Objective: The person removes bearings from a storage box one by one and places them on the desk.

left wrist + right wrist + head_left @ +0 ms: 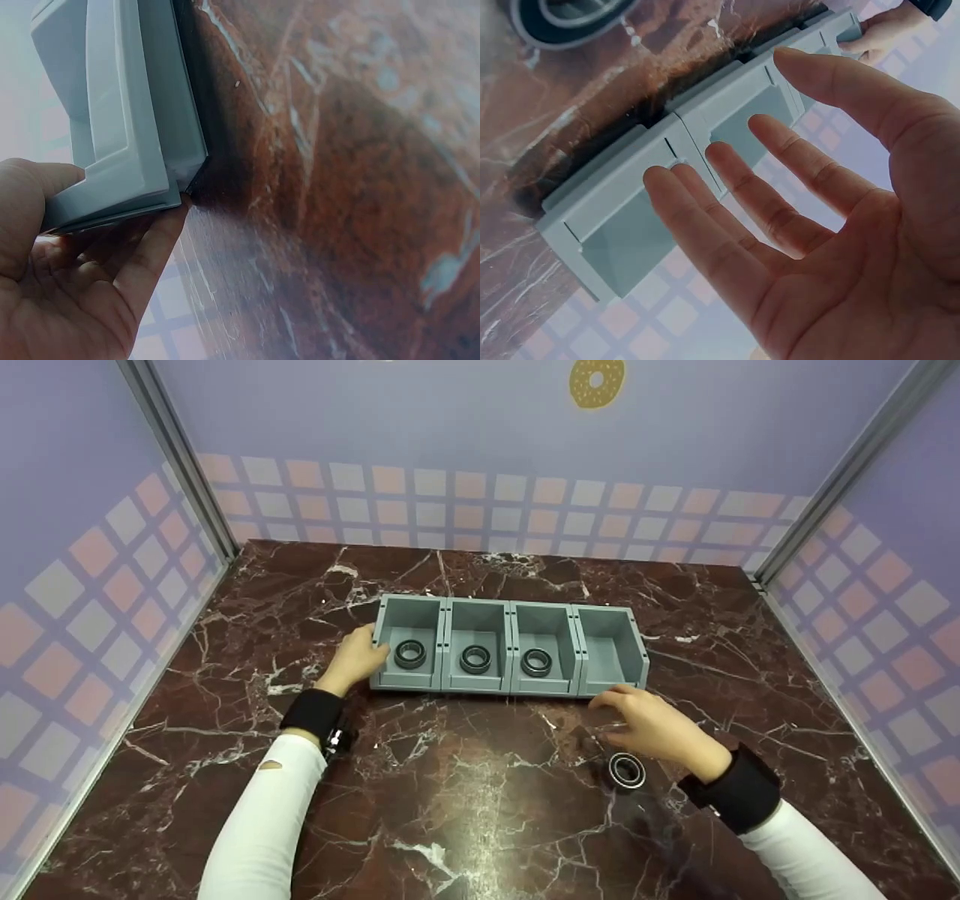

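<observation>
My left hand [355, 658] grips a smooth grey box [406, 682]; my loose, empty right hand [654, 725] hovers near a round ring [615, 778].

Left arm [259, 825] stretched forward, left hand [352, 658] toward left edge of tabletop [465, 780], thumb [22, 195] and fingers [154, 255] pinching; right arm [810, 847] angled inward, right hand [652, 724] toward right edge, farther from far edge, right fingers [705, 240] spread, slightly bent
</observation>
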The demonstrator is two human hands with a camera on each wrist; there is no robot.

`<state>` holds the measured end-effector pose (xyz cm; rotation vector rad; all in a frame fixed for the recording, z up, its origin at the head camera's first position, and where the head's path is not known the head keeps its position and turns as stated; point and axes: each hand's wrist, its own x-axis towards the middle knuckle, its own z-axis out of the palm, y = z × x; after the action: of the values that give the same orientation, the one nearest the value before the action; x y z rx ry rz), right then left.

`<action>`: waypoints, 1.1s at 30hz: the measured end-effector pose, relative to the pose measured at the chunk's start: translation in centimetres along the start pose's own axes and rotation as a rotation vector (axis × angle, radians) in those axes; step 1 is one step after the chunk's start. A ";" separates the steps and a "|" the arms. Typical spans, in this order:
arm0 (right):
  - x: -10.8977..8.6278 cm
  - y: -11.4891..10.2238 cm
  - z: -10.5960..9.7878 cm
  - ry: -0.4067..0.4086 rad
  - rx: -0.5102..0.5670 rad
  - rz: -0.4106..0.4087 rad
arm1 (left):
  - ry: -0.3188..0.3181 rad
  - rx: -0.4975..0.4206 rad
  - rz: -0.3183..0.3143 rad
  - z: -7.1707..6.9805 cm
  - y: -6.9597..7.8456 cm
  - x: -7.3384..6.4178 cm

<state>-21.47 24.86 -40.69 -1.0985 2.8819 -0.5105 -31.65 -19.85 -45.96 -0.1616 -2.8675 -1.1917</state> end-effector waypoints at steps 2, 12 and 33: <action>0.4 0.0 -0.2 -0.006 0.006 0.007 | -0.002 0.000 -0.005 0.0 0.0 0.0; 2.4 0.0 -1.4 0.009 0.018 0.017 | -0.026 -0.014 -0.006 0.0 0.0 0.1; 8.5 0.8 -3.3 -0.034 0.090 0.068 | -0.013 0.012 -0.012 -0.1 -0.1 0.1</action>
<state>-28.82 20.83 -36.97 -0.9839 2.8245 -0.6058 -31.79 -19.94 -45.97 -0.1532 -2.8904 -1.1798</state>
